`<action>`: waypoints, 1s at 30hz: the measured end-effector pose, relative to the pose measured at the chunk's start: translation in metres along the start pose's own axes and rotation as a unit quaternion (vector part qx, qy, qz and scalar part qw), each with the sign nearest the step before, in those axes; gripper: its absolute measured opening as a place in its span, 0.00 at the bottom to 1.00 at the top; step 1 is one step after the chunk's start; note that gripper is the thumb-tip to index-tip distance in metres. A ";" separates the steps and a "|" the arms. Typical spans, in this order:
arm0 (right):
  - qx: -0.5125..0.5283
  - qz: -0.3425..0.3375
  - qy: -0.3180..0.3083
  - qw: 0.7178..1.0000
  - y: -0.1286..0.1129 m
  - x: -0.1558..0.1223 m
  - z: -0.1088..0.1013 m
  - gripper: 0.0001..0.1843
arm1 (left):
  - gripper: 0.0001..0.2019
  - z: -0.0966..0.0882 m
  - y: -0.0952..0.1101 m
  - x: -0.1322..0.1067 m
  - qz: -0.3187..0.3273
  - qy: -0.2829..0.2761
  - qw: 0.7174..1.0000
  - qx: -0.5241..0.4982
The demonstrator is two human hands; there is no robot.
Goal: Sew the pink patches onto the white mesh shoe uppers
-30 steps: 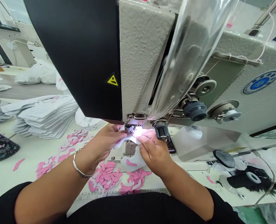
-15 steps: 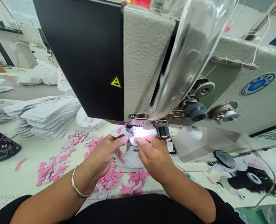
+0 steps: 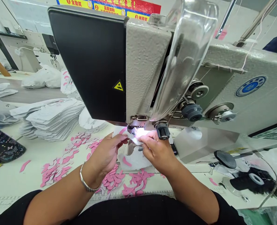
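Note:
Under the lit needle area of a grey sewing machine (image 3: 147, 72) lies a white fabric piece (image 3: 138, 161) with pink curved patches on it. My left hand (image 3: 107, 150), a bangle at its wrist, pinches the fabric's edge just left of the presser foot (image 3: 131, 128). To the right of the foot, my right hand (image 3: 158, 151) grips the same fabric between thumb and fingers, close to the needle. The needle tip itself is lost in the glare. Loose pink curved pieces (image 3: 113, 178) lie in heaps below and left of my hands.
A tall stack of white cut pieces (image 3: 54, 118) stands at the left, beside a dark patterned object (image 3: 4, 143). A ruler strip (image 3: 152, 192) runs along the table's front edge. Black thread spools (image 3: 248, 181) lie at the right. A clear plastic guard (image 3: 180, 59) hangs in front of the machine head.
The view has tilted up and shifted a little. My left hand has lifted and folded the fabric's edge near the foot; my right hand stays on the fabric.

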State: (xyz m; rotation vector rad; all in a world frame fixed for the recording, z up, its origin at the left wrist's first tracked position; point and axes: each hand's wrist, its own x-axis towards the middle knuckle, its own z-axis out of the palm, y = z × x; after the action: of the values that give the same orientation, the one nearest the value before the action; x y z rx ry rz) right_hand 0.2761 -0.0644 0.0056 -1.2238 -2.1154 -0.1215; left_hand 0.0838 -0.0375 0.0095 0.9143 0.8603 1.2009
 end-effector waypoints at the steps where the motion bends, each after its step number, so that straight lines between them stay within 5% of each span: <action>1: 0.011 0.005 -0.008 1.000 0.003 0.001 -0.001 0.17 | 0.06 0.000 0.000 -0.002 0.002 -0.008 1.000 0.011; 5: 0.043 0.007 -0.024 0.999 0.014 0.008 -0.004 0.18 | 0.07 0.001 0.000 -0.010 0.006 -0.022 0.999 0.037; 15: 0.094 0.019 -0.021 0.995 0.020 0.005 0.001 0.15 | 0.07 -0.002 -0.005 -0.009 -0.031 0.045 0.997 0.047; 30: 0.075 0.008 -0.002 0.997 0.018 0.000 0.002 0.16 | 0.07 0.001 -0.002 -0.011 -0.020 0.020 0.998 0.062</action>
State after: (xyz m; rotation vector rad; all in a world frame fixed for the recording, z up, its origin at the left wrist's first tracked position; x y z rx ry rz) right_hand 0.2893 -0.0530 -0.0004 -1.1535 -2.0773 0.0466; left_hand 0.0836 -0.0484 0.0087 0.9716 0.9896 1.1438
